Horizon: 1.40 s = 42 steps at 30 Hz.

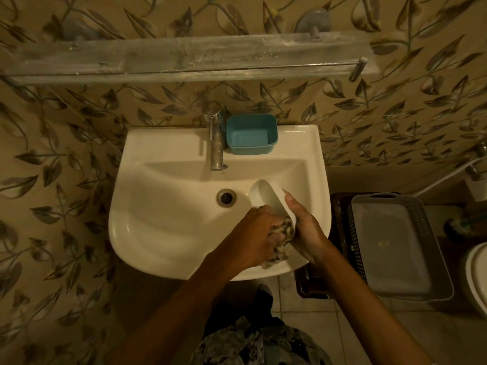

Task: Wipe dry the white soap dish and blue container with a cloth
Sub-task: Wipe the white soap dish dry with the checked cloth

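Cloth [283,230], patterned, is bunched in the clenched left hand [253,233] and pressed against the near end of the white soap dish [267,193]; the dish is held tilted over the front right part of the sink [137,206], grasped along its right side by the right hand [308,227]. The blue container [251,134] is set on the back edge, just right of the faucet [216,143], well apart from both hands; open basin is seen to the left around the drain [226,197]; a grey basket [395,246] is placed just beyond the right edge.
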Available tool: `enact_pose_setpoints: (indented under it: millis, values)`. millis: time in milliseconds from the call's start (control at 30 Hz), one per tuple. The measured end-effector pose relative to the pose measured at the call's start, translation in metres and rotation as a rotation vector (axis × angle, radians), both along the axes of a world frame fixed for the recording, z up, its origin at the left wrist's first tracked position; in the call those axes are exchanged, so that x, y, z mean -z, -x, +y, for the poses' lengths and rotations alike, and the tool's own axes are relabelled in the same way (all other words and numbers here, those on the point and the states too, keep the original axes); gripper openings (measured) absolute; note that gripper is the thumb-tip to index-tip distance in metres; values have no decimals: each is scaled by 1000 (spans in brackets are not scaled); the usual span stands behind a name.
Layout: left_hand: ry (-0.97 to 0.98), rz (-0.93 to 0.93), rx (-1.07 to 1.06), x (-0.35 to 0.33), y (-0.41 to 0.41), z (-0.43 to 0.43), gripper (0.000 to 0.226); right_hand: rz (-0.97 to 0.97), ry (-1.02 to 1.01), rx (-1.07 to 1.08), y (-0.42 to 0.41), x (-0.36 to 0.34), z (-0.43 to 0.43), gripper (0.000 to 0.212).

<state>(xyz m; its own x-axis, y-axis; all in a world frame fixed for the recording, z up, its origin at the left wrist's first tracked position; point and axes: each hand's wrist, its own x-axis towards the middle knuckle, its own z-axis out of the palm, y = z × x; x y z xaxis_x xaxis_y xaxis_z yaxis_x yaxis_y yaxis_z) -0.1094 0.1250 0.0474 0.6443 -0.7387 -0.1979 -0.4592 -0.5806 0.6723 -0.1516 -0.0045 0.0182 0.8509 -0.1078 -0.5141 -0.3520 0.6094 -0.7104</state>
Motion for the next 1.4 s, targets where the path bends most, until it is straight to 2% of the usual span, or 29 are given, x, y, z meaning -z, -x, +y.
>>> enact_pose_setpoints:
  millis: [67, 100, 200, 267, 367, 467, 633, 767, 833, 900, 1000, 1167, 1267, 1333, 1400]
  values:
    - [-84, -290, 136, 4, -4, 6, 22, 72, -85, -30, 2, 1, 2, 31]
    - [-58, -394, 157, 4, -6, 7, 26, 102, -118, -41, 2, 1, 3, 34]
    - [87, -524, 56, 2, -11, 10, 30, 138, -185, -57, 1, -2, 5, 51]
    - [142, -624, 2, 1, -15, 8, 32, 129, -221, -56, -1, -5, 3, 53]
    - [163, -730, 18, 2, -23, 4, 28, 130, -236, -31, -1, -10, -2, 48]
    - [152, -797, -20, 6, -40, 7, 25, 128, -169, -13, 2, -11, -1, 40]
    - [6, -829, -11, 17, -50, 12, 20, 89, 0, -65, 5, -11, 6, 30]
    - [-192, -671, -46, 29, -30, 13, 20, 31, 103, -112, 1, -11, 5, 36]
    - [-223, -477, -153, 24, -23, 15, 20, 10, 150, -140, 0, -8, 7, 40]
    - [-182, -283, -251, 18, -17, 18, 25, -10, 172, -163, 1, -6, 10, 47]
    - [-155, -130, -260, 8, -6, 16, 28, -22, 173, -148, -2, -4, 15, 55]
    - [-103, 10, -191, -2, 14, 14, 18, -50, 203, -104, -6, -2, 17, 41]
    - [0, 274, -223, -6, 9, 15, 20, -57, 184, -67, -2, 1, 17, 39]
    - [132, 478, -297, -10, 4, 15, 21, -56, 113, -21, -1, 2, 16, 39]
    - [245, 625, -409, -15, 5, 12, 16, -15, -42, 14, 0, 3, 14, 42]
